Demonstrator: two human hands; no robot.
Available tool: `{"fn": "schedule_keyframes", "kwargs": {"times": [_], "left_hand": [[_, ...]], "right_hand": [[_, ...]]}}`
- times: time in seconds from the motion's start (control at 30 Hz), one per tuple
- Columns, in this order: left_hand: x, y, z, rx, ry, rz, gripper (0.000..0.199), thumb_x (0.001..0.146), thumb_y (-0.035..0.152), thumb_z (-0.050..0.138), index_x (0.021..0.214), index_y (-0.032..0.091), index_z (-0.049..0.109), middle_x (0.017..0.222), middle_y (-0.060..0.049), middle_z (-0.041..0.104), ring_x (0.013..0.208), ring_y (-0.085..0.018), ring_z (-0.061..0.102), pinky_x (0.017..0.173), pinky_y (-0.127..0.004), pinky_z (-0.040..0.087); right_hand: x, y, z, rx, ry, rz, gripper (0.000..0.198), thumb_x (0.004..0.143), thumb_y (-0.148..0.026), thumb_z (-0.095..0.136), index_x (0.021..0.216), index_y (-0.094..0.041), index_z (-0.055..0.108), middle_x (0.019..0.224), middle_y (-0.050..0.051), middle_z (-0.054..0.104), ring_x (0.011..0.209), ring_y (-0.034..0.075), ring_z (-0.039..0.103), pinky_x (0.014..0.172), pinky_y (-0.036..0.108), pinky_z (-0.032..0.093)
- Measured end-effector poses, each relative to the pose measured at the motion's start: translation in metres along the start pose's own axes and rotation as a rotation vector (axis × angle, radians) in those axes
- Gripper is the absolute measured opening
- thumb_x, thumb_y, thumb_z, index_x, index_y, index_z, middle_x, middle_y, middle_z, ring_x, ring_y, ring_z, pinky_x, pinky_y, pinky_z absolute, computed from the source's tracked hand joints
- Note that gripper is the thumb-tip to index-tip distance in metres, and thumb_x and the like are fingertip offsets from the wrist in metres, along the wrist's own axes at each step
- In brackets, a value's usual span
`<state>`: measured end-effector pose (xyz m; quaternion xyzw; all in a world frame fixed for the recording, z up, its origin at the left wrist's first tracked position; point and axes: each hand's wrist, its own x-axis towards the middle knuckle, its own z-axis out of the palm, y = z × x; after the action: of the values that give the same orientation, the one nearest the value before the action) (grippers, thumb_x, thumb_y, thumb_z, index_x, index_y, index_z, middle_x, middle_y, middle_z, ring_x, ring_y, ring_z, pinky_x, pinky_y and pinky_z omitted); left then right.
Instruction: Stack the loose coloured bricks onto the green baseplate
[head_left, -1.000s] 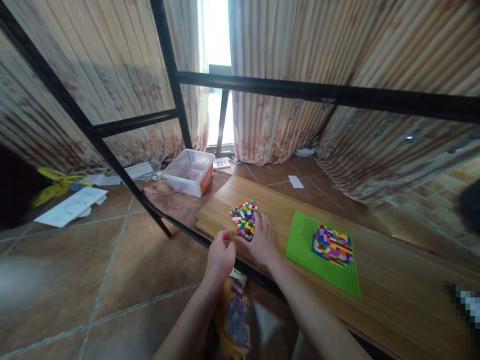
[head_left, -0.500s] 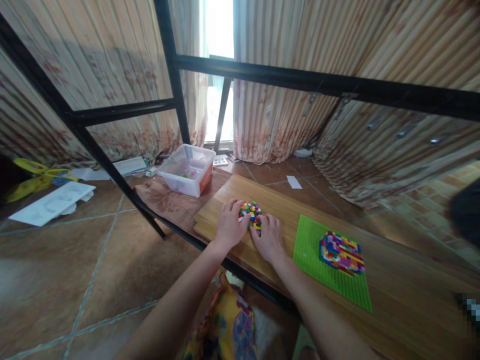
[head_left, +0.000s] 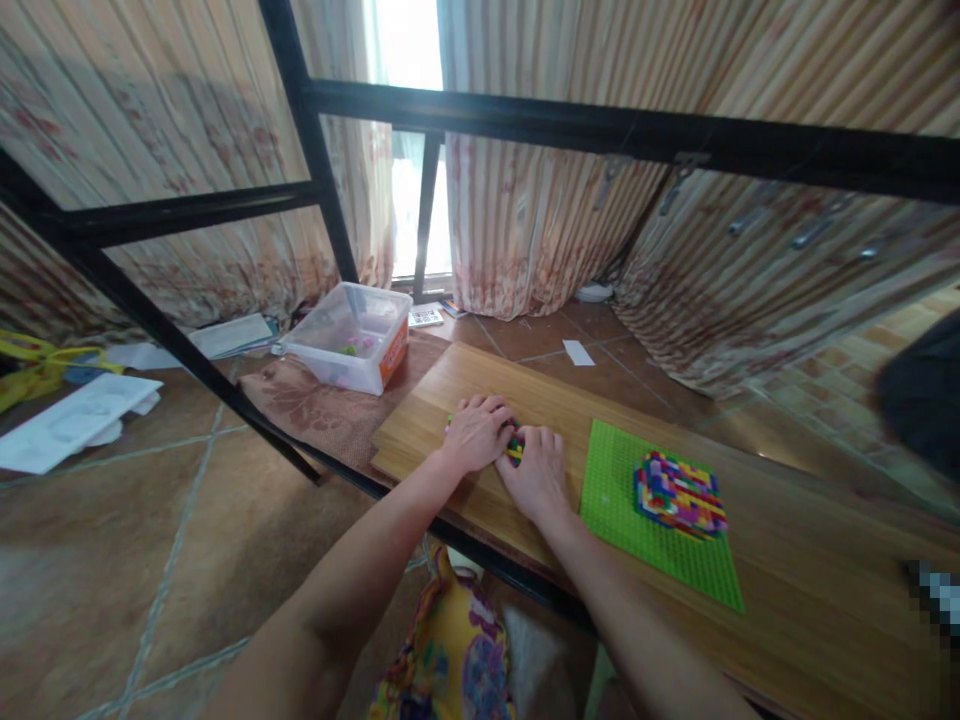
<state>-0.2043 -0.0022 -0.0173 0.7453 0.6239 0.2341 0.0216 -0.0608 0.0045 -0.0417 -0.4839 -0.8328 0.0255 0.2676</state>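
Note:
A heap of small multicoloured building bricks (head_left: pixel 515 448) lies on the wooden board (head_left: pixel 442 385), mostly covered by my hands. My left hand (head_left: pixel 480 432) rests palm down over the heap, its fingers stretched out across the bricks. Close against it on the right is my right hand (head_left: pixel 538 468), fingers spread and slightly curved along the heap's edge. Whether any brick is pinched under the fingers is hidden. To the right, a thick layered block of coloured bricks (head_left: pixel 679 495) sits on a green studded baseplate (head_left: pixel 611 510).
Beyond the board's left end, a clear plastic box (head_left: pixel 322 355) holding a few pink and green pieces stands on a brown cloth (head_left: pixel 281 405). Black metal bars (head_left: pixel 525 120) cross in front of the curtains. White papers (head_left: pixel 577 352) lie on the tiled floor.
My left hand has shifted over the bricks and now covers most of the heap. My right hand stays at its right side. The whole view has moved slightly.

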Motion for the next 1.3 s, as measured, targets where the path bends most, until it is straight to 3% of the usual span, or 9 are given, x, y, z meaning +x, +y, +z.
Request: {"fn": "schedule_keyframes", "kwargs": {"times": [0.3, 0.77, 1.03, 1.3], "left_hand": [[0.000, 0.001, 0.000, 0.016, 0.013, -0.021, 0.023, 0.092, 0.032, 0.048, 0.100, 0.023, 0.068, 0.117, -0.006, 0.063, 0.108, -0.022, 0.054, 0.093, -0.037, 0.040], [-0.002, 0.000, 0.003, 0.065, 0.049, -0.006, 0.027, 0.095, 0.034, 0.045, 0.102, 0.021, 0.067, 0.116, -0.008, 0.064, 0.108, -0.023, 0.054, 0.093, -0.038, 0.041], [-0.001, 0.001, 0.004, 0.124, 0.057, -0.001, 0.029, 0.096, 0.035, 0.043, 0.101, 0.022, 0.067, 0.114, -0.007, 0.064, 0.105, -0.023, 0.055, 0.091, -0.038, 0.042], [-0.001, 0.001, 0.005, 0.133, 0.057, 0.010, 0.029, 0.096, 0.037, 0.043, 0.103, 0.022, 0.067, 0.116, -0.008, 0.064, 0.106, -0.023, 0.054, 0.092, -0.039, 0.042]], "right_hand": [[0.000, -0.001, -0.002, -0.035, -0.022, -0.005, 0.028, 0.087, -0.039, 0.054, 0.104, -0.017, 0.062, 0.097, 0.012, 0.059, 0.091, 0.028, 0.046, 0.082, 0.040, 0.036], [-0.002, 0.001, -0.005, 0.039, 0.001, 0.091, 0.024, 0.081, -0.035, 0.057, 0.096, -0.017, 0.056, 0.094, 0.010, 0.061, 0.090, 0.027, 0.048, 0.083, 0.038, 0.036], [0.000, -0.016, -0.022, -0.162, -0.137, 0.097, 0.021, 0.089, -0.035, 0.051, 0.100, -0.020, 0.061, 0.102, 0.011, 0.062, 0.097, 0.027, 0.048, 0.081, 0.037, 0.035], [0.006, -0.017, -0.021, -0.185, -0.190, 0.121, 0.021, 0.094, -0.032, 0.046, 0.094, -0.021, 0.064, 0.099, 0.008, 0.064, 0.096, 0.024, 0.050, 0.076, 0.033, 0.038]]}}
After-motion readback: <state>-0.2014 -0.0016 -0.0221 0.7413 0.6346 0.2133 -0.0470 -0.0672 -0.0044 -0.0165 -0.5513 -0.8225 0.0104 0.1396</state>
